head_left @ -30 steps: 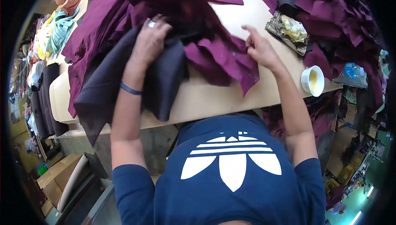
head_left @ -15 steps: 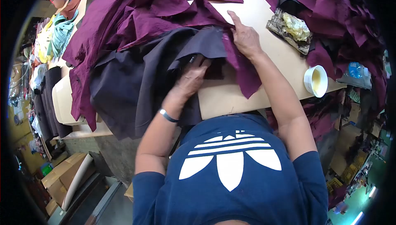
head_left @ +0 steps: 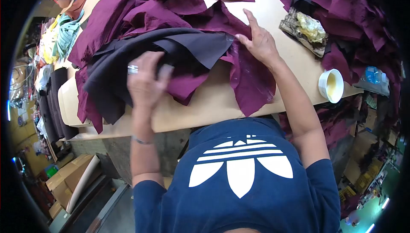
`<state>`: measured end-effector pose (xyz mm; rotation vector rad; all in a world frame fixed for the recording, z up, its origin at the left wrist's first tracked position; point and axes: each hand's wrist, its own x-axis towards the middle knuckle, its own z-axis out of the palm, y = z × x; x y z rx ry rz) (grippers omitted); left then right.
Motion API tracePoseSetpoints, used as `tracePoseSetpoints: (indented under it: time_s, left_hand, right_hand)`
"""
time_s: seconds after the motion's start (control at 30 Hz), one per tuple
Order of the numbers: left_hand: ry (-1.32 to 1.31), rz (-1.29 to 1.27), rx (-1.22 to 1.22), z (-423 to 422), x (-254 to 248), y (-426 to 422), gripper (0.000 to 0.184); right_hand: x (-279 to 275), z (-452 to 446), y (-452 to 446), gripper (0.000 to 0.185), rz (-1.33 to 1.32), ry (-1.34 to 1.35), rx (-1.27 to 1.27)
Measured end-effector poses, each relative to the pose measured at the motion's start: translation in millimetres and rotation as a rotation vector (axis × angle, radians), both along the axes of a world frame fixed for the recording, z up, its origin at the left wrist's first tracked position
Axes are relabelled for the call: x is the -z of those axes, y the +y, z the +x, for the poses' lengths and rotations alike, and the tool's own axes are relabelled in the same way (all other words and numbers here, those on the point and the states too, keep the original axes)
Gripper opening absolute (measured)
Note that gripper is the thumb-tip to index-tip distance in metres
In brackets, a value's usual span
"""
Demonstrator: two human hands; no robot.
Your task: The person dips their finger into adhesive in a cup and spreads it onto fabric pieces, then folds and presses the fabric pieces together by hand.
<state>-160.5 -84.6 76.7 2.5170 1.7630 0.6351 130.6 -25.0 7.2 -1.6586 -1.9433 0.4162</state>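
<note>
My left hand (head_left: 147, 79), blurred by motion, is over the dark, nearly black cloth (head_left: 106, 81); its thumb stands apart from the bent fingers and I see nothing held. A shiny band shows on one finger. The dark cloth lies folded leftward, its pointed corner reaching toward my right hand (head_left: 261, 45). That hand is open at the right end of the cloth, index finger stretched out and thumb apart. Just below it a maroon cloth piece (head_left: 254, 83) hangs toward the table's front edge. More crumpled maroon cloth (head_left: 183, 4) is heaped behind the dark cloth.
On the right of the pale table (head_left: 294, 79) are a rough stone-like lump on a bark-like base (head_left: 309, 28) and a white bowl of yellowish stuff (head_left: 331, 85). Maroon scraps (head_left: 354, 24) pile up beyond them. Cardboard boxes (head_left: 74, 177) stand on the floor at left.
My left hand has come out from under the dark cloth and moved left. The cloth is now folded back leftward, baring maroon cloth and table. My right hand has shifted slightly, its thumb spread wider.
</note>
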Motion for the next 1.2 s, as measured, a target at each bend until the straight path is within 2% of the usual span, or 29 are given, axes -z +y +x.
tracePoseSetpoints:
  time_s: [0.03,0.07,0.1,0.13,0.2,0.27,0.3,0.37,0.43,0.47,0.53,0.6,0.63,0.7,0.73,0.8,0.83,0.87,0.93,0.97,1.03,1.13,1.2]
  left_hand:
    - [-0.043,-0.013,-0.020,17.3,17.7,-11.2,0.049]
    - [0.108,-0.033,-0.061,30.4,38.5,-18.5,0.053]
    - [0.146,-0.243,-0.153,42.2,57.9,-21.0,0.049]
    - [0.239,-0.190,-0.163,43.7,84.4,-22.1,0.035]
    - [-0.047,-0.082,0.111,19.4,117.0,-10.6,0.025]
    - [0.099,-0.125,0.373,2.0,80.8,1.7,0.026]
    - [0.113,-0.005,0.546,-19.2,77.2,17.3,0.027]
    - [0.328,0.054,0.553,-52.5,58.5,43.0,0.025]
    - [0.495,0.170,0.515,-78.0,48.0,65.0,0.022]
    - [0.647,0.100,0.365,-91.0,44.5,66.7,0.023]
    - [0.553,0.251,0.385,-76.8,41.8,74.3,0.024]
    - [0.455,-0.028,0.165,-116.0,96.7,70.3,0.024]
    - [0.524,-0.145,-0.056,-96.6,76.7,51.7,0.021]
    - [0.183,0.170,0.014,-21.0,13.5,22.5,0.019]
    - [0.007,0.315,0.040,13.9,-0.3,7.9,0.017]
    - [-0.060,0.271,0.368,60.8,11.3,-8.4,0.019]
    - [-0.081,0.196,0.511,84.4,17.7,-13.8,0.022]
    - [-0.075,0.045,0.617,100.7,24.1,-14.6,0.026]
    - [0.016,-0.058,0.610,96.2,55.4,-10.7,0.031]
    - [0.062,-0.108,0.611,94.6,65.7,-9.3,0.034]
    - [0.022,-0.095,0.541,91.1,71.5,-18.2,0.036]
    - [-0.020,-0.097,0.470,99.9,79.3,-29.5,0.038]
    - [-0.027,-0.103,0.450,120.4,75.1,-35.0,0.039]
  right_hand:
    - [-7.2,-3.4,3.3,0.066,-0.073,-0.008,0.023]
    - [-4.1,-6.8,5.2,0.064,-0.062,-0.040,0.009]
    - [2.1,-9.8,7.5,0.063,-0.052,-0.073,-0.004]
    - [8.7,-12.1,9.1,0.061,-0.042,-0.107,-0.020]
    - [25.8,-2.5,15.0,0.060,0.030,-0.106,-0.057]
    - [25.9,2.3,14.8,0.061,0.012,-0.062,-0.111]
    - [18.0,2.7,12.5,0.061,-0.038,-0.017,-0.138]
    - [17.9,-5.1,8.4,0.061,-0.060,-0.004,-0.174]
    - [13.6,-23.7,9.8,0.061,0.186,0.135,-0.233]
    - [10.0,-31.2,9.5,0.061,0.309,0.210,-0.262]
    - [1.6,-33.3,8.3,0.063,0.092,0.119,-0.154]
    - [1.9,-26.6,11.4,0.064,-0.057,0.066,-0.097]
    - [0.9,-22.3,11.2,0.064,-0.086,0.066,-0.112]
    - [-0.8,-16.0,9.0,0.065,-0.149,0.070,-0.135]
    - [4.2,-14.9,7.4,0.066,-0.167,0.066,-0.142]
    - [13.8,-16.1,11.6,0.069,-0.186,0.056,-0.167]
    - [5.9,-18.0,10.4,0.070,-0.252,0.017,-0.184]
    - [5.5,-15.7,8.2,0.070,-0.199,0.010,-0.199]
    - [5.8,-6.1,2.9,0.070,-0.092,0.002,-0.222]
    - [0.3,1.9,-4.2,0.071,-0.167,-0.014,-0.218]
    - [-13.8,19.6,-20.1,0.071,-0.314,-0.044,-0.208]
    - [-11.5,35.4,-25.8,0.069,-0.340,-0.090,-0.227]
    - [-4.7,42.2,-16.6,0.067,-0.253,-0.215,-0.168]
